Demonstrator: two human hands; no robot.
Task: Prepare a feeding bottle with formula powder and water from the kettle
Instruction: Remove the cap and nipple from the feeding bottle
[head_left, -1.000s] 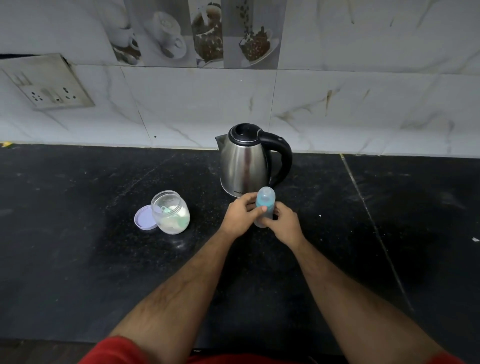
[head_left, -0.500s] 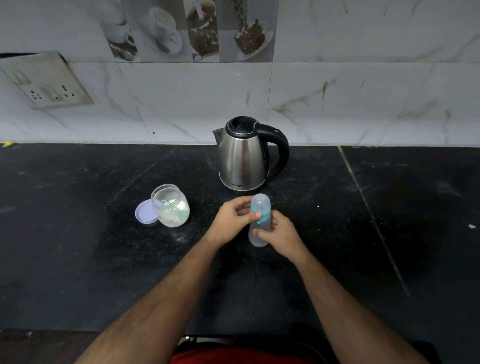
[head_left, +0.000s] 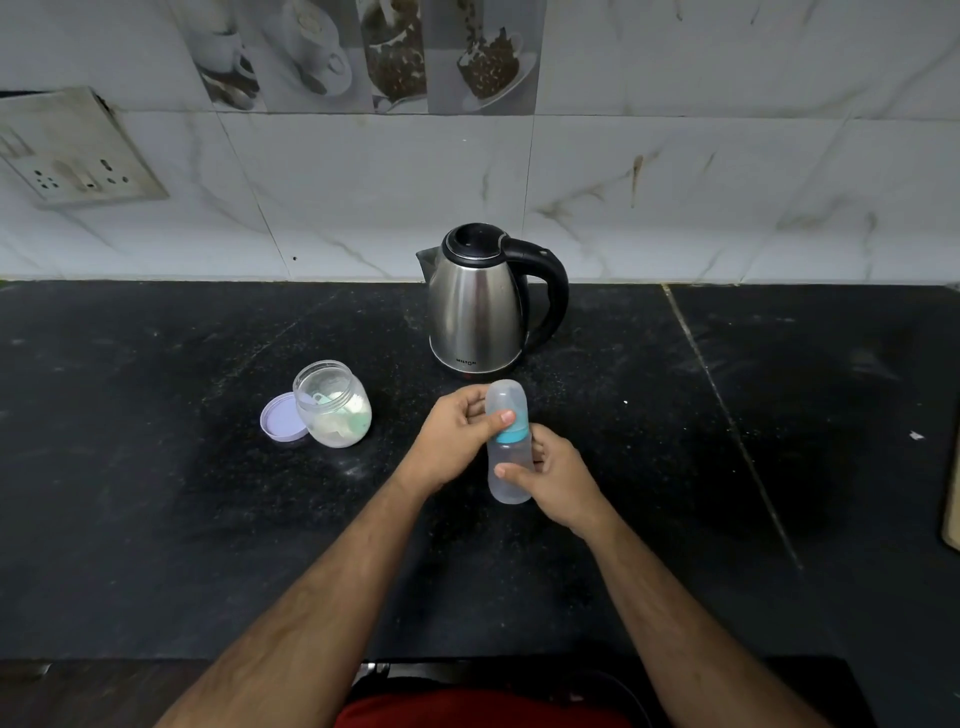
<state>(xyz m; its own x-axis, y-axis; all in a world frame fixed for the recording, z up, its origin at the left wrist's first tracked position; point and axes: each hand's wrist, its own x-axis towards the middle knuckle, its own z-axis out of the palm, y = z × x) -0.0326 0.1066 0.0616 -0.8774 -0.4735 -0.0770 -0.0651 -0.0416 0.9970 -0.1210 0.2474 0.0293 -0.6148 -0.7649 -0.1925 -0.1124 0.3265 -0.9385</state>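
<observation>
We hold the feeding bottle (head_left: 510, 447) upright just in front of the kettle (head_left: 480, 306), its long axis running roughly vertical and leaning slightly away from us. Our right hand (head_left: 558, 480) wraps the clear lower body, fingers clamped around it from the right. Our left hand (head_left: 457, 439) comes in from the left, thumb and fingers pinched on the clear cap (head_left: 506, 402) just above the teal collar (head_left: 511, 434). The bottle appears lifted or only lightly resting on the tabletop (head_left: 156, 519); we cannot tell which.

What matters next, we judge, is that the cap sits directly above the right hand's grip along that axis, so the left hand, being nearer the top, must pull or twist upward. The open formula jar (head_left: 332, 405) stands left of the kettle, its lilac lid (head_left: 283, 418) lying just beside it.
</observation>
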